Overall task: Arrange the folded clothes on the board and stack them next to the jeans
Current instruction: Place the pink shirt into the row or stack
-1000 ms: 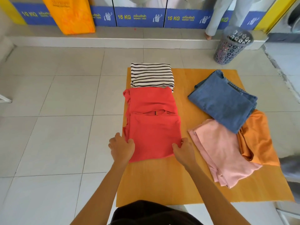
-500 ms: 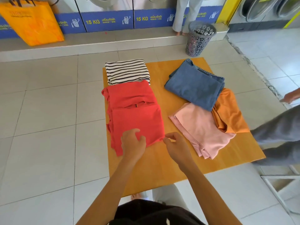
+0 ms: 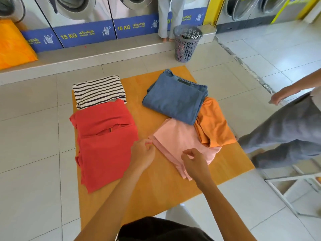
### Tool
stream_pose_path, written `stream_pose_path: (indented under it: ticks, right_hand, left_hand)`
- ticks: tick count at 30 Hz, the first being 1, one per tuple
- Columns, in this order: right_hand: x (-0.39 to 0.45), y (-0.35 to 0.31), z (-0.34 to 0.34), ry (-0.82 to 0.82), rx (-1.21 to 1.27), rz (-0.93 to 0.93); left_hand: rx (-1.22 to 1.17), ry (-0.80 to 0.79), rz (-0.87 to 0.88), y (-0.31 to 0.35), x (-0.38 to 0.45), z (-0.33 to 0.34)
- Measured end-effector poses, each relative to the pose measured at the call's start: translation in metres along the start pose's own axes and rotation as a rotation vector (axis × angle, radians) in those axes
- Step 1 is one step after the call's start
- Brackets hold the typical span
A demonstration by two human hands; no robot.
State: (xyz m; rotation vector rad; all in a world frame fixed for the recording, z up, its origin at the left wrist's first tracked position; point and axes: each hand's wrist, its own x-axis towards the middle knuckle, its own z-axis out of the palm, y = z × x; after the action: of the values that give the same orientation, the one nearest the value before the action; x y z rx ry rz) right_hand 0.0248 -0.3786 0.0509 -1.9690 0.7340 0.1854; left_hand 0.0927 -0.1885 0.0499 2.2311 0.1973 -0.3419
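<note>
Folded jeans (image 3: 173,98) lie on the far right of the orange board (image 3: 156,186), overlapping a pink garment (image 3: 180,141) and an orange one (image 3: 213,122). A red garment (image 3: 104,141) and a striped top (image 3: 99,91) lie left. The left hand (image 3: 143,153) and right hand (image 3: 194,162) hover with loosely curled fingers, gripping nothing. The board rests on a tiled floor (image 3: 31,145) before washing machines (image 3: 83,20).

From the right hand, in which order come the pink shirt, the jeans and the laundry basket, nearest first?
From the right hand:
1. Pink shirt, just under the fingers.
2. Jeans, farther up the board.
3. Laundry basket, off the board, by the washing machines.
</note>
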Motion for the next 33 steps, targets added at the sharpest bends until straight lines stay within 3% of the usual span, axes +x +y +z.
stream_pose_path:
  ticks: [9,15,24,33]
  right_hand:
    - [0.059,0.066,-0.083,0.09,-0.062,0.28]
    - [0.085,0.074,-0.1,-0.223,0.052,0.337]
    - [0.094,0.081,-0.106,-0.339,0.169,0.336]
    - [0.055,0.067,-0.07,-0.394,-0.075,0.233]
  left_hand:
    - [0.262,-0.005,-0.037,0.052,0.095,0.062]
    - [0.405,-0.065,-0.164,0.046,0.107,0.1]
    - [-0.256,-0.301,-0.439,0.02,0.018,0.084]
    - [-0.441,-0.097,-0.627,-0.028,-0.074,0.068]
